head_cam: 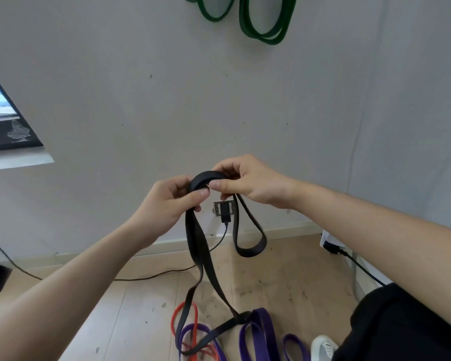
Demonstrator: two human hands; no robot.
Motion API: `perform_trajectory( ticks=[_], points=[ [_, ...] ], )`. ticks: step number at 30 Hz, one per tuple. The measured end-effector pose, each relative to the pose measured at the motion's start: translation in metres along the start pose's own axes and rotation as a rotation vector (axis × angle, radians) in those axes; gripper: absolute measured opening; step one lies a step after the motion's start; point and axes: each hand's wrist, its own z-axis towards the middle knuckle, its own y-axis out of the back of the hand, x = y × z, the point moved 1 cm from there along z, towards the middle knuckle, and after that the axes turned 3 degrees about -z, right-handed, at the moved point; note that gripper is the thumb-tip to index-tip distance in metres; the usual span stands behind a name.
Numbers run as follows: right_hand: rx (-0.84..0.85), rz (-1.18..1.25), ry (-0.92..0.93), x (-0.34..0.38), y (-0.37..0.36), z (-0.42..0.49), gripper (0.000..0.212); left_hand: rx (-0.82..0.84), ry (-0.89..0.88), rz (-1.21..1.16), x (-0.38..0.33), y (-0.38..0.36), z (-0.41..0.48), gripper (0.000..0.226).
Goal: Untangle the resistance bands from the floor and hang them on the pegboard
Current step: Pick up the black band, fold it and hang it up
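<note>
A black resistance band (197,246) hangs from both my hands in front of the wall. My left hand (167,201) and my right hand (248,181) pinch its curved top side by side. One loop dangles free under my right hand; the longer part drops to the floor, where it is tangled with purple bands (258,332) and a red-orange band (176,316). Green bands (267,22) hang high on the wall at the top of the view; the pegs are out of sight.
A wall socket with a black plug (225,211) sits just behind the band, its cable (151,276) trailing left over the wooden floor. Another black cable (359,267) runs at the right. My white shoe (323,347) is at the bottom right. A dark-framed window (3,121) is at the left.
</note>
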Motion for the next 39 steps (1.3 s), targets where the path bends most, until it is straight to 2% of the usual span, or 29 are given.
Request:
perform_trajectory(
  ticks=[3,10,14,17,20,23,26,29,31,34,39],
  points=[
    [-0.048,0.023,0.024,0.005,0.001,0.0,0.017,0.023,0.017,0.098,0.006,0.001,0.0,0.004],
    [-0.35,0.234,0.047,0.01,0.023,0.002,0.009,0.006,0.08,0.204,0.021,0.003,0.001,0.003],
    [-0.412,0.295,-0.014,0.002,0.032,0.001,0.01,-0.043,0.099,0.172,0.023,0.006,0.003,0.003],
    [-0.426,0.273,-0.059,-0.01,0.041,0.002,0.011,-0.122,0.103,0.044,0.019,0.009,0.004,0.007],
    [-0.35,0.207,-0.104,-0.021,0.048,-0.002,0.017,-0.205,0.095,-0.118,0.01,0.009,0.005,0.009],
    [-0.175,0.045,-0.152,-0.029,0.048,-0.008,0.02,-0.239,0.081,-0.223,0.002,0.008,0.006,0.013],
    [0.034,-0.135,-0.226,-0.034,0.04,-0.01,0.021,-0.215,0.062,-0.248,-0.005,0.003,0.006,0.015],
    [0.154,-0.112,-0.257,-0.032,0.024,-0.01,0.029,-0.152,0.043,-0.235,-0.011,-0.009,0.004,0.012],
    [0.153,-0.005,-0.204,-0.026,0.015,-0.008,0.037,-0.104,0.032,-0.216,-0.014,-0.016,0.003,0.01],
    [0.11,0.142,-0.095,-0.015,0.008,-0.004,0.034,-0.06,0.03,-0.173,-0.013,-0.018,0.001,0.011],
    [0.037,0.135,-0.073,-0.006,0.004,-0.003,0.028,-0.075,0.028,-0.136,-0.007,-0.011,0.001,0.014]
  ],
)
